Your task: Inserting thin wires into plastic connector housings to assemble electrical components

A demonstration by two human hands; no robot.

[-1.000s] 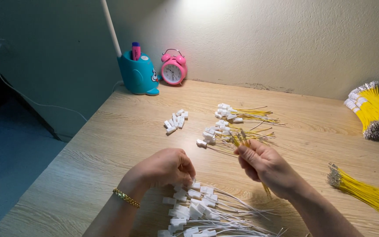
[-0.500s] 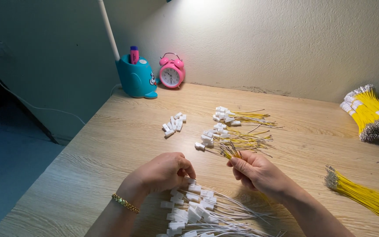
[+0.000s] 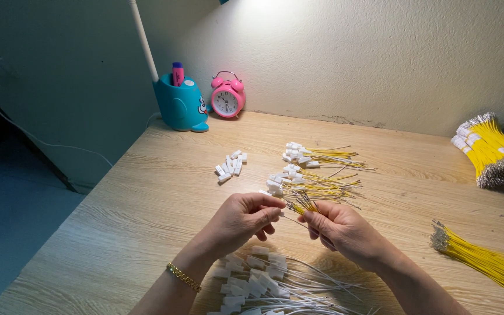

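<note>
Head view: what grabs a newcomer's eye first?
The two bare hands at centre: the left hand and right hand meet over a pinch of thin yellow wires. Behind them, a pink round alarm clock and a teal whale-shaped pen holder stand against the wall.

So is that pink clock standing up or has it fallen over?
Upright. The pink clock stands at the back of the table by the wall, bells on top and face forward, beside the blue pen holder.
</note>
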